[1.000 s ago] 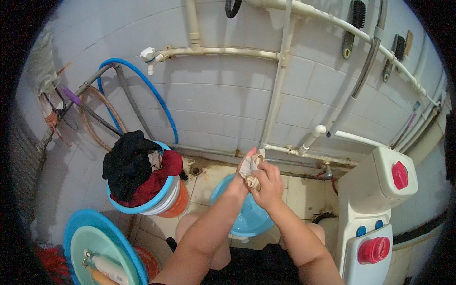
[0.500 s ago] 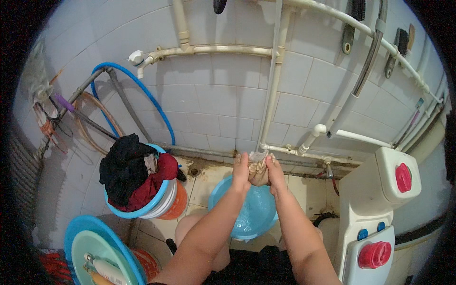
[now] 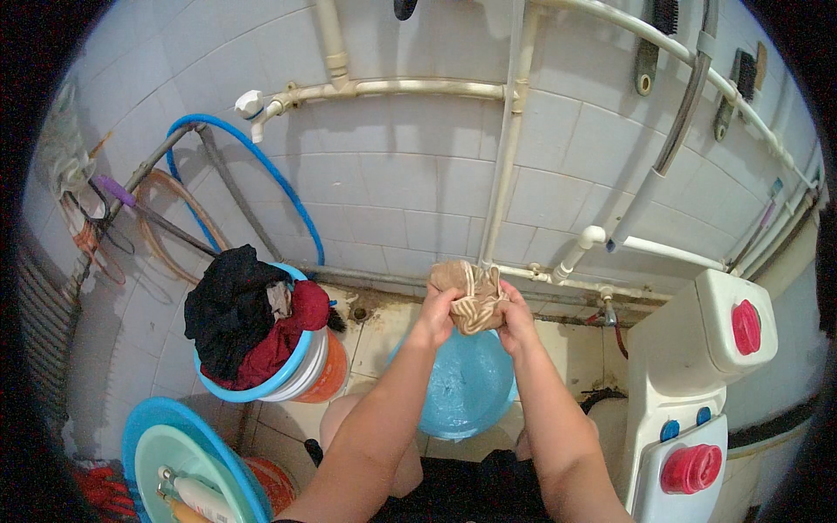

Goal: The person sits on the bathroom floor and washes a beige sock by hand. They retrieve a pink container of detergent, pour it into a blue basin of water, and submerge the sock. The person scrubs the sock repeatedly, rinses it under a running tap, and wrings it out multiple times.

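Observation:
A small brown cloth garment with white stripes is spread between my two hands, above the far part of a light blue basin. My left hand grips its left side, thumb on top. The right side is pinched in my right hand. What kind of garment it is I cannot make out. Below it, the basin stands on the tiled floor between my legs, with what looks like water in it.
To the left, a bucket bears a blue basin heaped with black clothes and dark red clothes. Nearer, a green basin sits inside a blue one. White jugs with red caps stand right. Pipes run along the wall.
The garment was bunched up between my hands; now it is opened out wider and its stripes show. My hands have moved slightly apart and turned, thumbs inward.

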Tool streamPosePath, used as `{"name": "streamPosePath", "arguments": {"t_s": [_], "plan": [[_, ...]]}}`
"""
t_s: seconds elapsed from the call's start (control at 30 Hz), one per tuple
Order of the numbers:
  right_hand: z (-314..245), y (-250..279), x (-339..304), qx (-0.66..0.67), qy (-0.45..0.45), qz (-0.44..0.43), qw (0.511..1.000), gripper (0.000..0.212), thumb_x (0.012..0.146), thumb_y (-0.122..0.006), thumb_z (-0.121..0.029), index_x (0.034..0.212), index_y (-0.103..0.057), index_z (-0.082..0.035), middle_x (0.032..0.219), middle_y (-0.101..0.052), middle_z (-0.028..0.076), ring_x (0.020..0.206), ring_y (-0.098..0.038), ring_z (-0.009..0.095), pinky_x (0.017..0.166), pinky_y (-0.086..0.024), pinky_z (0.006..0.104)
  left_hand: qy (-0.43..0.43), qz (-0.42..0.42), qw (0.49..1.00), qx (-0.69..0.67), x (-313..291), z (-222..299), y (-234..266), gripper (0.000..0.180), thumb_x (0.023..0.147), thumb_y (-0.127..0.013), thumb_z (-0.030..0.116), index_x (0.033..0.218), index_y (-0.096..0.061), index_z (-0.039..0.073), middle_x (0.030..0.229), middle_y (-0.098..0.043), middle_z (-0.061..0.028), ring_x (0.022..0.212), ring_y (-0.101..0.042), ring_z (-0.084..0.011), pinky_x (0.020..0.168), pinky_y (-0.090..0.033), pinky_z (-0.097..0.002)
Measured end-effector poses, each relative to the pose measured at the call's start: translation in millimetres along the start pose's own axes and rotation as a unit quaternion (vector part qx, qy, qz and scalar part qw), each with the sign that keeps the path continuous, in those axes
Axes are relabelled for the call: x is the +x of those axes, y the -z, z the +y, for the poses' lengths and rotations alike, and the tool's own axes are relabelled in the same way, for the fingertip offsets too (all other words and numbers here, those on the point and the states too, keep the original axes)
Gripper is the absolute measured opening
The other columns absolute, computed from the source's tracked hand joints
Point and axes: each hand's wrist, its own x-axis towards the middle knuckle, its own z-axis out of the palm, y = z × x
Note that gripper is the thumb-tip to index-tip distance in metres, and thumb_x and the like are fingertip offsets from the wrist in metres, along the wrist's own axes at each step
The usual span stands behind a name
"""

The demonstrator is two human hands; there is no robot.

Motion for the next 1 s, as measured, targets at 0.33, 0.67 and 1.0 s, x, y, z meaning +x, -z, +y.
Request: {"name": "streamPosePath", "arguments": {"t_s": [0.33, 0.67, 1.0], "plan": [[-16, 4, -31, -0.366, -0.026, -0.044, 0.929, 0.081, 0.064, -0.076, -0.014, 0.132, -0.034, -0.002, 0.115, -0.053, 0.015, 0.100, -0.054, 0.022, 0.081, -0.046, 0.0314, -0.057, -0.032, 0.993, 0.096, -21, 29, 16, 0.024, 0.090, -0.049, 0.011, 0.113, -0.048, 0.003, 0.105, -0.058, -0.0074, 0.091, -0.057, -0.0169, 0.077, -0.049, -0.0317], [-11, -15, -70, -0.569, 0.060, -0.132, 0.809, 0.058, 0.070, -0.070, -0.046, 0.107, -0.059, -0.003, 0.087, -0.065, 0.014, 0.076, -0.063, 0.023, 0.072, -0.049, 0.0342, 0.021, -0.050, 0.992, 0.112, -58, 38, -8, 0.028, 0.089, -0.055, 0.022, 0.109, -0.051, 0.003, 0.098, -0.059, -0.0053, 0.085, -0.058, -0.0134, 0.072, -0.050, -0.0292], [-70, 15, -83, -0.498, 0.060, -0.063, 0.863, 0.037, 0.079, -0.065, -0.039, 0.082, -0.065, -0.002, 0.067, -0.060, 0.004, 0.063, -0.052, 0.012, 0.060, -0.043, 0.0287, 0.090, -0.154, 0.956, 0.233, -82, 88, 5, 0.052, 0.082, -0.066, 0.018, 0.124, -0.040, 0.002, 0.116, -0.053, -0.0076, 0.104, -0.053, -0.0174, 0.087, -0.045, -0.0312]]}}
